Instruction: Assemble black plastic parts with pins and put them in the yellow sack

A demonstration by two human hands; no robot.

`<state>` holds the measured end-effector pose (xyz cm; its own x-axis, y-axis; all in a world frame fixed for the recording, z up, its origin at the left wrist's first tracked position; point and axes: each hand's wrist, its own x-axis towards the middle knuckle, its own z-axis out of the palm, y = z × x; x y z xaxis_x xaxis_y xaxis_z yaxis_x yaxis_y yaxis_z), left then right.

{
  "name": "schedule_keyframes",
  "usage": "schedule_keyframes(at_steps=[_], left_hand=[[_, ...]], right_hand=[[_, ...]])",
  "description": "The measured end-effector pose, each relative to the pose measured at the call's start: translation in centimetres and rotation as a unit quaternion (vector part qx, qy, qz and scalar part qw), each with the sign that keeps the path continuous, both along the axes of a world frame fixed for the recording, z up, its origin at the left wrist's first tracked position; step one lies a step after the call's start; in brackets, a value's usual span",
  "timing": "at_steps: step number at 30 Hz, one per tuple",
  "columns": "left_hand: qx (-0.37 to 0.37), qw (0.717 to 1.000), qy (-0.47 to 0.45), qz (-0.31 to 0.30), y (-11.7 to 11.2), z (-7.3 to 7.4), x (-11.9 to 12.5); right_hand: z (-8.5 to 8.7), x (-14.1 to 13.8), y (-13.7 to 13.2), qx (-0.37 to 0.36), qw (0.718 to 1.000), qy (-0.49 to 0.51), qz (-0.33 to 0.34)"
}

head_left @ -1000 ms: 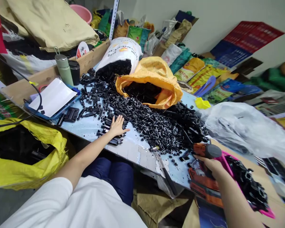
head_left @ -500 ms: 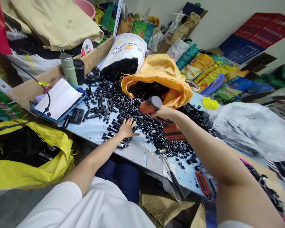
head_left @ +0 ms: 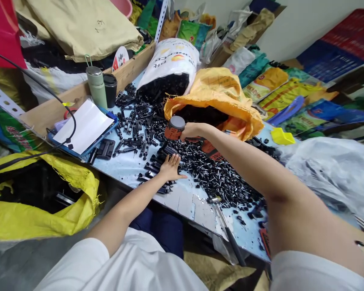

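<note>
I have the left hand laid palm down, fingers spread and apart, across a row of long black plastic parts with silvery strips near the front edge of the pale blue tabletop. My right arm reaches in from the right, elbow bent, and the right hand is wrapped firmly round the handle of an orange-and-dark-grey power drill. The drill is held above the far end of the row, its rounded grey back end up and its nose pointing down toward the parts; I cannot tell whether the tip touches one. Its orange base, marked "20", shows beneath my forearm, over the heap of small black pieces with silvery pins.

A second ago I had the drill at the table's right end; now it is beside the left hand, which stays spread on the row.
</note>
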<state>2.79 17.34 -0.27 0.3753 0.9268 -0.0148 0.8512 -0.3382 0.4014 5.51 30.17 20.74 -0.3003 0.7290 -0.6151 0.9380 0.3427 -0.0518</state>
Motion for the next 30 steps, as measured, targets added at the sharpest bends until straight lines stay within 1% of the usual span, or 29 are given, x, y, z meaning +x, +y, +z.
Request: schedule_keyframes(at_steps=[3, 5, 8, 10, 12, 14, 15, 18, 20, 21, 23, 26, 28, 30], left_hand=[[0.003, 1.0, -0.008, 0.0, -0.1, 0.2, -0.1], [0.016, 1.0, -0.016, 0.006, -0.1, 0.3, -0.1], [0.028, 0.999, -0.024, 0.016, 0.1, 0.3, -0.1], [0.021, 0.999, -0.024, 0.007, 0.3, 0.4, -0.1], [0.006, 1.0, -0.021, -0.007, 0.1, 0.8, -0.2], [-0.017, 1.0, -0.014, -0.003, -1.0, 1.3, -0.6], [-0.029, 1.0, -0.01, 0.006, -1.9, 1.5, -0.9], [-0.037, 0.998, -0.008, 0.046, -5.7, 1.6, -2.2], [-0.014, 0.999, -0.014, 0.046, -7.9, 1.4, -3.2], [-0.002, 0.999, -0.016, 0.033, -8.7, 1.2, -3.8], [0.011, 1.0, -0.018, -0.01, -9.3, 0.8, -4.6], [0.015, 0.998, -0.017, -0.058, -8.8, 0.5, -5.2], [0.026, 0.998, -0.017, -0.06, -8.4, 0.5, -5.3], [0.049, 0.997, -0.021, -0.057, -8.3, 0.5, -5.3]], right_hand=[[0.6, 0.5, -2.0, -0.007, 1.0, -0.017, 0.0], [0.6, 0.8, -3.1, -0.019, 1.0, -0.006, -0.002], [0.1, 0.8, -3.8, -0.043, 0.999, 0.0, 0.01], [-0.2, 0.5, -4.1, -0.054, 0.998, -0.009, 0.02], [-0.3, 0.1, -4.7, -0.049, 0.998, -0.026, 0.026], [0.1, -0.3, -5.5, -0.031, 0.998, -0.046, 0.038], [0.4, -0.4, -6.0, -0.015, 0.997, -0.052, 0.048], [1.2, -0.6, -7.4, 0.023, 0.996, -0.029, 0.077], [1.3, -0.7, -8.1, 0.015, 0.997, -0.003, 0.077], [1.2, -0.8, -8.4, -0.002, 0.997, 0.003, 0.073], [0.7, -1.2, -8.8, -0.04, 0.997, 0.002, 0.064], [-0.1, -1.8, -9.2, -0.067, 0.996, -0.016, 0.056], [-0.3, -2.0, -9.5, -0.048, 0.997, -0.023, 0.061], [-0.1, -2.0, -10.0, -0.009, 0.997, -0.019, 0.074]])
